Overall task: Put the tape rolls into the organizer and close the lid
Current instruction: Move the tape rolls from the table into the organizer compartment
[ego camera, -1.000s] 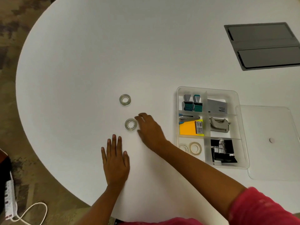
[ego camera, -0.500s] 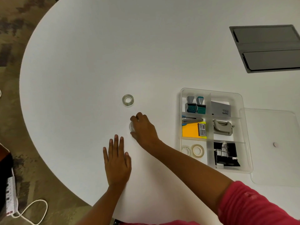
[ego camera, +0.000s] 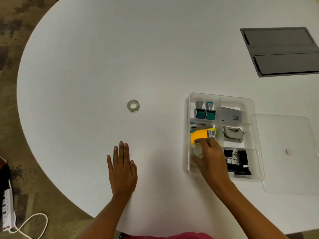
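Note:
One clear tape roll (ego camera: pixel 133 105) lies flat on the white table, far to the left of the clear organizer (ego camera: pixel 221 96). My right hand (ego camera: pixel 211 157) reaches into the organizer's near-left compartment, fingers curled on a second clear tape roll (ego camera: pixel 198 152) that shows blurred under the fingertips. The hand hides the rest of that compartment. My left hand (ego camera: pixel 121 168) rests flat on the table with fingers spread, holding nothing. The organizer's clear lid (ego camera: pixel 290 169) lies flat on the table to the organizer's right.
The organizer also holds two date stamps (ego camera: pixel 205 111), a stapler, orange sticky notes (ego camera: pixel 198 136), a hole punch (ego camera: pixel 233 134) and black binder clips (ego camera: pixel 237 161). A grey hatch panel (ego camera: pixel 283 50) sits at the far right. A power strip (ego camera: pixel 6 209) lies on the floor, left.
My right hand closed on the nearer tape roll, lifted it off the table and carried it right into the organizer's near-left compartment. My left hand stayed put.

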